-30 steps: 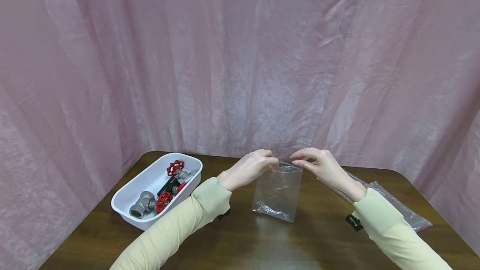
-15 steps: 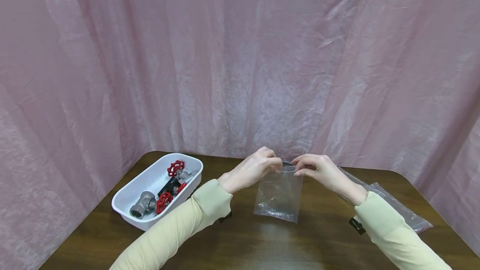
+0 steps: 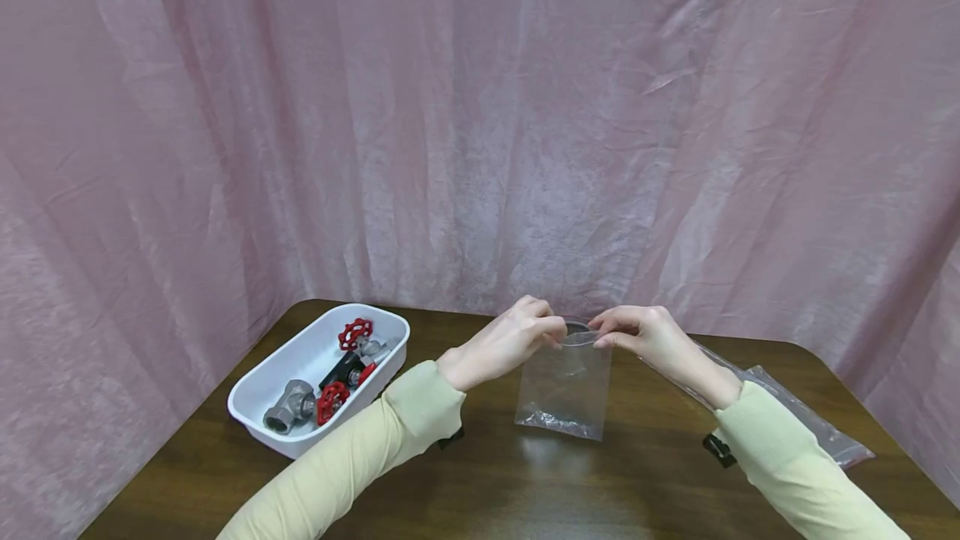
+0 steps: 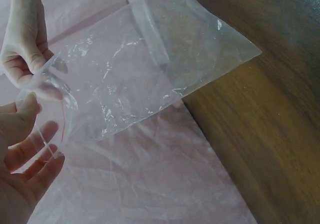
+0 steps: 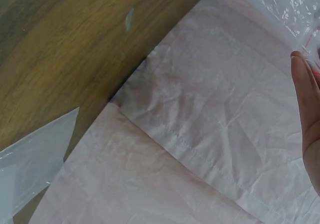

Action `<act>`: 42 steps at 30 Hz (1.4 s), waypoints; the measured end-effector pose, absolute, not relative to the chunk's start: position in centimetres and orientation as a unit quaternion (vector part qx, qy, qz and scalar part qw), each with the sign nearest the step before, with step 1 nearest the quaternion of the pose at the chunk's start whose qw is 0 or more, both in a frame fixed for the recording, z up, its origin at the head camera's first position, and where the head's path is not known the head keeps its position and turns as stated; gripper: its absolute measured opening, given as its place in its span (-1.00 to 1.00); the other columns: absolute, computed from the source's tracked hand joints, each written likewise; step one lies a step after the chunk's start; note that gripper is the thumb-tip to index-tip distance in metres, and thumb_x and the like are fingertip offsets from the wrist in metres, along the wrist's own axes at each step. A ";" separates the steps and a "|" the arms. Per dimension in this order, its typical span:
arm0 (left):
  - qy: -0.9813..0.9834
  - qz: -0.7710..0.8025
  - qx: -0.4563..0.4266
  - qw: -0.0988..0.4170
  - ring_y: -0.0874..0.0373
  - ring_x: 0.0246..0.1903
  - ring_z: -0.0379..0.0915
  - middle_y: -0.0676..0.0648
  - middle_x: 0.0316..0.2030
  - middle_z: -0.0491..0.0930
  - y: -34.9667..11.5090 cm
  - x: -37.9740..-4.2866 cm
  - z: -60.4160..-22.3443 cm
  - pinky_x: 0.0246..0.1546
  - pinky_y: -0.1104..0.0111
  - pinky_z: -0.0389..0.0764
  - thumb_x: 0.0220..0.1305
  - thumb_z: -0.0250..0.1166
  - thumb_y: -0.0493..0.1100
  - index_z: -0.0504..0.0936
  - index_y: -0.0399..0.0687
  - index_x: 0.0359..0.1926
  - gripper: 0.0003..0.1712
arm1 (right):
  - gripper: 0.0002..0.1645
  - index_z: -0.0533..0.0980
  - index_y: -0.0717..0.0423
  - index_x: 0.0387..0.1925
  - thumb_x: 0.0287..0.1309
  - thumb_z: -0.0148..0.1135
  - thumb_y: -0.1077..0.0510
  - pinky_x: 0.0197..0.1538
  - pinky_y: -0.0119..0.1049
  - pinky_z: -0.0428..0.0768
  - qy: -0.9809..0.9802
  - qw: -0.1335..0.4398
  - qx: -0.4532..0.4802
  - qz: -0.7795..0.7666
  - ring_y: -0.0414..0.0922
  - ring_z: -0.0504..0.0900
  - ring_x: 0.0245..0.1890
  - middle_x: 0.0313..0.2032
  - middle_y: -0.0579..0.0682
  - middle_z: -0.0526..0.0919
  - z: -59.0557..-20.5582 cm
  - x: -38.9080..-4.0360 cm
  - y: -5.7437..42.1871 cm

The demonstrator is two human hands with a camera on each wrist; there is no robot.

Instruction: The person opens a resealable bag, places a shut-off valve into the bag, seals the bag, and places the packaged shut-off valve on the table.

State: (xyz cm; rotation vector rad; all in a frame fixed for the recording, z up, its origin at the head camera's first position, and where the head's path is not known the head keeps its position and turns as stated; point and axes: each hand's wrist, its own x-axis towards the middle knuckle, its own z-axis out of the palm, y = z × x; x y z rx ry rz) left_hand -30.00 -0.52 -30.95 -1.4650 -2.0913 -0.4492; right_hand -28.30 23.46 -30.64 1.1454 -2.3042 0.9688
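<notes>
1. Two pale yellow sleeves (image 3: pixel 352 457) come in from the bottom edge, at 7 and 5 o'clock, a small black object (image 3: pixel 722 450) showing under the right cuff.
2. Between the hands hangs a clear bag (image 3: pixel 564 394), mouth up, glints along its bottom edge; whether that edge touches the table (image 3: pixel 465 490) I cannot tell. Take it as the clock's centre.
3. At 10 o'clock, the left hand (image 3: pixel 510 340) pinches one side of the bag's mouth, thumb against fingers.
4. At 1 o'clock, the right hand (image 3: pixel 645 340) pinches the other side between thumb and fingers; the mouth gapes in a narrow oval.
5. At 9 o'clock, well apart from the bag, sits a white tray (image 3: pixel 258 386): a grey metal fitting (image 3: pixel 291 408) and red handwheel (image 3: pixel 332 401) nearest, then a black part (image 3: pixel 342 371), then another red handwheel (image 3: pixel 356 333).
6. At 3 o'clock, flat clear bags (image 3: pixel 813 419) lie partly behind the right forearm.
7. At 12 o'clock, beyond everything, hangs a pink curtain (image 3: pixel 480 123).
</notes>
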 end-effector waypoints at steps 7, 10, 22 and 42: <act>-0.801 -0.208 -0.495 0.265 0.12 -0.15 0.26 0.01 -0.17 0.38 -1.4 -30.7 -29.7 -0.18 0.40 0.32 0.10 0.29 -0.09 0.53 -0.06 -0.07 -0.65 | -0.86 0.60 0.05 -0.53 -0.19 0.37 0.33 -0.25 -0.45 0.49 -0.823 0.203 0.411 0.335 -0.04 0.60 -0.28 -0.31 0.03 0.64 -30.2 -28.2 23.7; -0.822 -0.220 -0.456 0.262 0.13 -0.16 0.27 0.03 -0.18 0.39 -2.6 -31.4 -28.9 -0.19 0.38 0.33 0.16 0.25 -0.08 0.53 -0.06 -0.09 -0.70 | -0.87 0.59 0.06 -0.54 -0.18 0.36 0.32 -0.24 -0.44 0.49 -0.825 0.198 0.411 0.332 -0.04 0.61 -0.27 -0.30 0.04 0.64 -30.0 -28.2 23.7; -0.884 -0.171 -0.338 0.275 0.07 -0.35 0.39 -0.07 -0.34 0.46 -12.4 -36.4 -29.2 -0.36 0.28 0.42 0.25 0.18 -0.14 0.52 -0.21 -0.24 -0.81 | -0.81 0.57 0.18 -0.57 -0.26 0.35 0.48 -0.28 -0.42 0.51 -0.825 0.189 0.421 0.326 0.11 0.60 -0.31 -0.33 0.18 0.62 -29.2 -26.7 23.1; -0.985 -0.052 -0.142 0.082 -0.15 -0.36 0.49 -0.26 -0.44 0.53 -21.9 -38.7 -33.7 -0.40 0.04 0.47 0.16 0.19 -0.16 0.55 -0.28 -0.50 -0.76 | -0.84 0.60 0.02 -0.54 -0.21 0.38 0.32 -0.24 -0.46 0.48 -0.822 0.181 0.433 0.322 -0.05 0.60 -0.28 -0.29 0.03 0.64 -30.2 -27.5 24.2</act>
